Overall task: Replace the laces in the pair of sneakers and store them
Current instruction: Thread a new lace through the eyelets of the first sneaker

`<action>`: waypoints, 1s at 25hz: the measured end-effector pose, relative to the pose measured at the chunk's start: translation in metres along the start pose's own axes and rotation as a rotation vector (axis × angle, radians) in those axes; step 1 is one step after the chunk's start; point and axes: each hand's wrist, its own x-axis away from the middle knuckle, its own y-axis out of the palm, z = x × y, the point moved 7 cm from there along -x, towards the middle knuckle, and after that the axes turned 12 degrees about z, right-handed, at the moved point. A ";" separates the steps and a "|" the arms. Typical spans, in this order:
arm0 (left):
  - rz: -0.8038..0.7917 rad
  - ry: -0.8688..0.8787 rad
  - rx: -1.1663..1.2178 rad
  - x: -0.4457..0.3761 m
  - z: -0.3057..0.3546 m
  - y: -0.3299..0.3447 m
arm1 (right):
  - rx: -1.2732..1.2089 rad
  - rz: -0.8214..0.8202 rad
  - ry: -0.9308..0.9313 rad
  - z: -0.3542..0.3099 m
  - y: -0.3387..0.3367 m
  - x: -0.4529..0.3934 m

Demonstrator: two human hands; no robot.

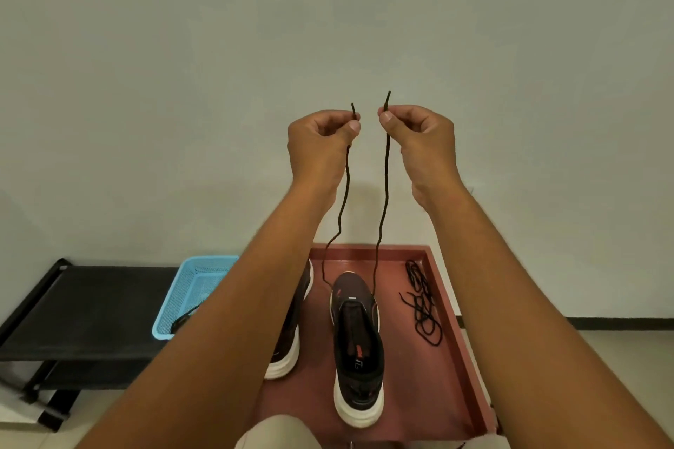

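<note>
Counted in view: two hands, left hand [321, 142] and right hand [419, 140]; two sneakers, right sneaker [357, 346] and left sneaker [291, 332]; two laces, held lace [383, 193] and loose lace [423, 306]; one red tray [456, 339]; one blue basket [193, 288]; one black rack [91, 310].

Dark sneakers [359, 343] with white soles sit on a reddish-brown tray [452, 350] (a light-blue mesh basket [189, 297] alongside).

Soft, even indoor light fills the scene, with faint shadows on the wall [328, 29]. Focus is sharp. Wide-angle distortion bends the edges.
</note>
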 end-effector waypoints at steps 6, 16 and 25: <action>-0.016 0.081 -0.012 -0.007 0.061 0.007 | 0.035 0.003 -0.040 -0.033 0.002 -0.002; -0.057 0.102 -0.088 -0.010 0.066 0.004 | 0.093 -0.023 -0.027 -0.037 0.003 -0.003; -0.041 0.085 -0.190 0.001 -0.022 -0.027 | 0.159 -0.090 0.063 0.035 -0.013 0.036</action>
